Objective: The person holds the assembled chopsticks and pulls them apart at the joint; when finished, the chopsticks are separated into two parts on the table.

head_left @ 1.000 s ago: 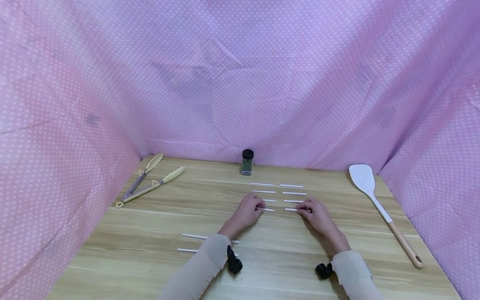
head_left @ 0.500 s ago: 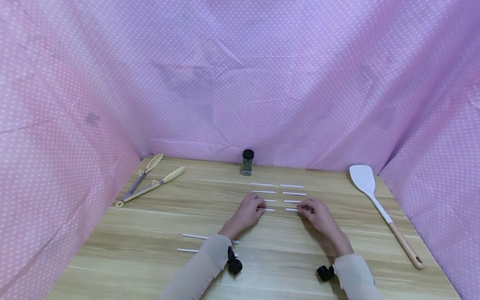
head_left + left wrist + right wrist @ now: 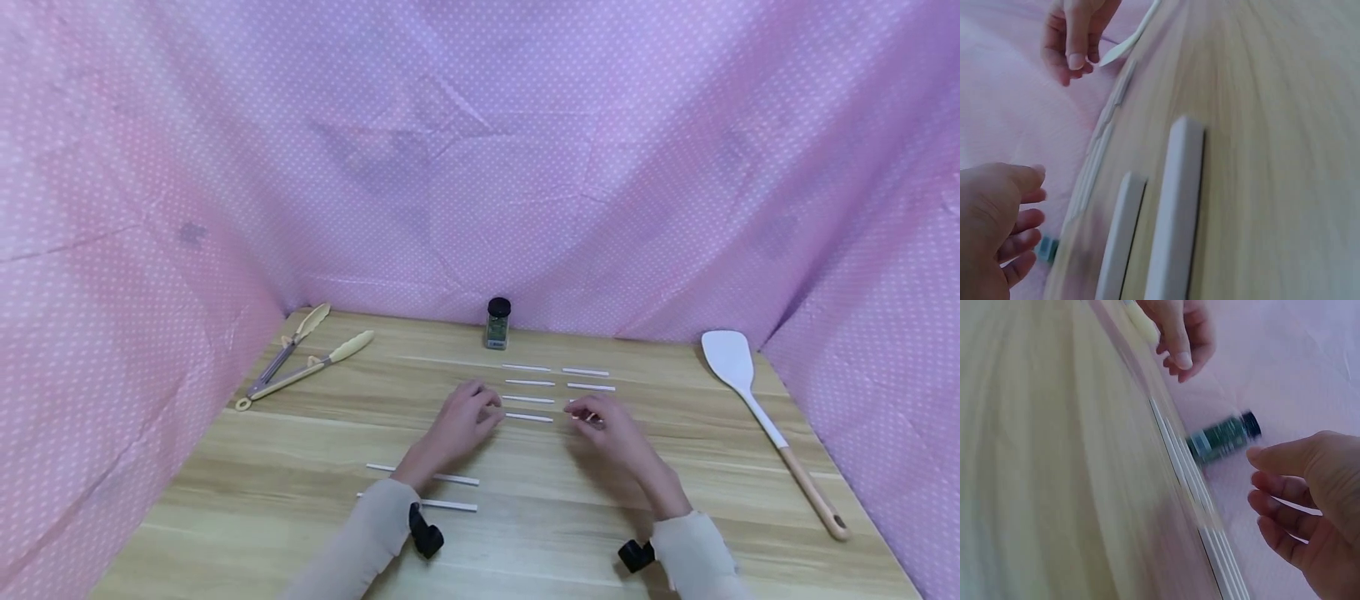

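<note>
Short white sticks lie in two columns on the wooden table. The left column's nearest stick [image 3: 529, 417] shows whole; the right column's farther sticks [image 3: 591, 387] show, while its nearer ones are mostly behind my right hand. My left hand [image 3: 461, 425] hovers just left of the left column, its fingers loosely bent around nothing. Over the right column's near end, my right hand [image 3: 615, 433] is raised, and the right wrist view shows its fingers apart and holding nothing. Two longer white sticks [image 3: 453, 505] [image 3: 1175, 206] lie front left, partly under my left forearm.
A spice jar [image 3: 497, 323] with a black lid stands at the back. Spread tongs [image 3: 300, 371] lie at the left. A white spatula [image 3: 727, 358] with a wooden handle lies at the right. Pink dotted cloth [image 3: 480, 167] surrounds the table [image 3: 525, 550].
Both hands have let go of the nearest short sticks and lifted. Each hand has moved to the left, the left one farther, uncovering the left column.
</note>
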{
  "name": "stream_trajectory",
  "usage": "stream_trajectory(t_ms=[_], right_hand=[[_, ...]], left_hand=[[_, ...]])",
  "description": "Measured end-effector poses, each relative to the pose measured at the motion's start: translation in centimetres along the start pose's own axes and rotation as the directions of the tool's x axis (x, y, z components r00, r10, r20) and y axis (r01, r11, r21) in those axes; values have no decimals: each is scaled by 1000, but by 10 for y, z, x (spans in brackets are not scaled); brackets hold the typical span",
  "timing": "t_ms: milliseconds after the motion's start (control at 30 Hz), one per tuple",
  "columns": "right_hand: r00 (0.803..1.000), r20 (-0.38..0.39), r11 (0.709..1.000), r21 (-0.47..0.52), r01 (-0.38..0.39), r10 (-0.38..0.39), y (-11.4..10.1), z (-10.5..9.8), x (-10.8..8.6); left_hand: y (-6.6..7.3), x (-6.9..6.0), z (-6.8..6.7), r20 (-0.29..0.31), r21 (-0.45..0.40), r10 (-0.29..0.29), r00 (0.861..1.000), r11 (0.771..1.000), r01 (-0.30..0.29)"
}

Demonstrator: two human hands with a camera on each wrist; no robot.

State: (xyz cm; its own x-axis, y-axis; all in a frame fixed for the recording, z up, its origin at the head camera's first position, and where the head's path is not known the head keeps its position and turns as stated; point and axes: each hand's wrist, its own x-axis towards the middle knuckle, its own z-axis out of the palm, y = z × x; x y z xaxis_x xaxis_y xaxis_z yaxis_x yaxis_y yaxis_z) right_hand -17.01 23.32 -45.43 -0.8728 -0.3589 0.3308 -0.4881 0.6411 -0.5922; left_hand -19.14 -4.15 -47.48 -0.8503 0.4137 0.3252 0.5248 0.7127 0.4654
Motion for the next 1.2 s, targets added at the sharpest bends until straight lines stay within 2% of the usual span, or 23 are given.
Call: stream_trajectory(t_ms=[267, 500, 733, 833, 1000, 1200], right_hand=[[996, 72, 998, 52, 44, -47, -32, 26, 3], [989, 140, 988, 155, 25, -47, -53, 54, 2], [982, 169, 973, 224, 49, -88, -65, 82, 1], [981, 176, 969, 245, 39, -84, -71, 90, 0], [971, 223, 965, 261, 26, -87, -77, 100, -1], [963, 244, 962, 266, 51, -119, -79, 108, -2]], left_hand=[[-20, -25, -31, 35, -31, -71, 997, 997, 72], [-37, -53, -46, 44, -43, -51, 998, 998, 53], [-59, -77, -60, 64, -134, -84, 994, 987, 92], [-65, -84, -66, 97, -172, -77, 992, 981, 93], [-73, -96, -72, 158, -167, -49, 986, 983, 76], [-81, -108, -75, 159, -186, -18, 987, 981, 48]])
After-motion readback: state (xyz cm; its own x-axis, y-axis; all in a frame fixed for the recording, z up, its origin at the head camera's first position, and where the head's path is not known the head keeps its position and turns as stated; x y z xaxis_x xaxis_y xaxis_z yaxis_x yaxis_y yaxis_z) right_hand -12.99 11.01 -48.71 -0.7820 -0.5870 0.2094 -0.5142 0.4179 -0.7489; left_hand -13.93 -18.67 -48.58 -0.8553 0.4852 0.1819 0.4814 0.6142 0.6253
